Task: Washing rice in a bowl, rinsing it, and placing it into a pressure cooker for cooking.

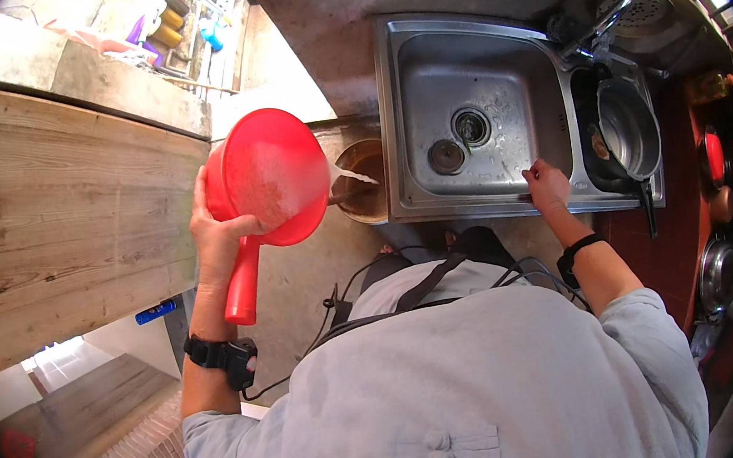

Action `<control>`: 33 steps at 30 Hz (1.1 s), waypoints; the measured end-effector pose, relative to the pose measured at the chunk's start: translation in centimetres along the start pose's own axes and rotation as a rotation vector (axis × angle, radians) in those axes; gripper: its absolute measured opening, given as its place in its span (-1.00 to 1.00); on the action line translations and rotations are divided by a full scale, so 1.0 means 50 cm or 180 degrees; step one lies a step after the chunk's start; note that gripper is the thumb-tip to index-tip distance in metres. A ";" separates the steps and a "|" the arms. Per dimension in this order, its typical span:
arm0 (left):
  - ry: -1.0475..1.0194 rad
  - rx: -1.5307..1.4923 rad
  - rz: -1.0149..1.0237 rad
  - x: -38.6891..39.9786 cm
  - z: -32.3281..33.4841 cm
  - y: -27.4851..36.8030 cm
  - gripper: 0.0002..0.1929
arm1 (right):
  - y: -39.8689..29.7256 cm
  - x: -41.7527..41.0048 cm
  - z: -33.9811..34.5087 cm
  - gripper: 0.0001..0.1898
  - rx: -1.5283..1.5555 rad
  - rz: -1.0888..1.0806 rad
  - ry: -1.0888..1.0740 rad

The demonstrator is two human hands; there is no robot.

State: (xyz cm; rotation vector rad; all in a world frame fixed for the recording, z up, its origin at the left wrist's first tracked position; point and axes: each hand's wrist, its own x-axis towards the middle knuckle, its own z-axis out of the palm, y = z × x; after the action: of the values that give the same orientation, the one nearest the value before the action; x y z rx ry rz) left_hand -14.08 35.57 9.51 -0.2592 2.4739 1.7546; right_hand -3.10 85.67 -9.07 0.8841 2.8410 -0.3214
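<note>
My left hand grips a red plastic dipper by its side, the handle pointing towards me. The dipper is tilted, and whitish liquid streams from its rim over a round brown container on the floor left of the sink. Over the front rim of the stainless steel sink is my right hand, its fingers curled; whether it holds something small I cannot tell. Green scraps lie at the sink drain, beside a round metal strainer.
A pan with a black handle rests in the small right basin, below the faucet. Pots and lids stand at far right. A wooden door is on the left. Cables hang by my waist.
</note>
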 end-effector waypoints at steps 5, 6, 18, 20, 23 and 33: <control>-0.0036 -0.0035 0.0046 -0.005 0.013 0.037 0.14 | -0.005 -0.005 -0.005 -0.73 -0.0019 -0.0011 0.0033; -0.0013 0.0031 0.0108 -0.005 0.015 0.040 0.16 | -0.005 -0.005 -0.005 -0.74 -0.0015 -0.0044 0.0057; -0.0164 0.0222 0.0104 0.001 0.036 0.069 0.13 | -0.007 -0.004 -0.006 -0.74 -0.0007 -0.0050 0.0017; -0.0110 0.0297 0.0190 0.004 0.037 0.060 0.15 | -0.008 -0.003 -0.006 -0.74 -0.0019 -0.0039 0.0010; -0.0101 0.0392 0.0169 0.007 0.040 0.068 0.16 | -0.005 -0.003 -0.003 -0.74 -0.0024 -0.0031 0.0005; -0.0161 0.0655 0.0186 0.021 0.051 0.072 0.17 | -0.008 -0.006 -0.010 -0.76 0.0031 -0.0142 -0.0002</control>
State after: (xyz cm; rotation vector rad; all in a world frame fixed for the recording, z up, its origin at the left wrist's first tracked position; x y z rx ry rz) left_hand -15.85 39.06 11.79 -0.1250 2.6236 1.4898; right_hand -3.13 85.33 -8.46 0.8232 2.8643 -0.3409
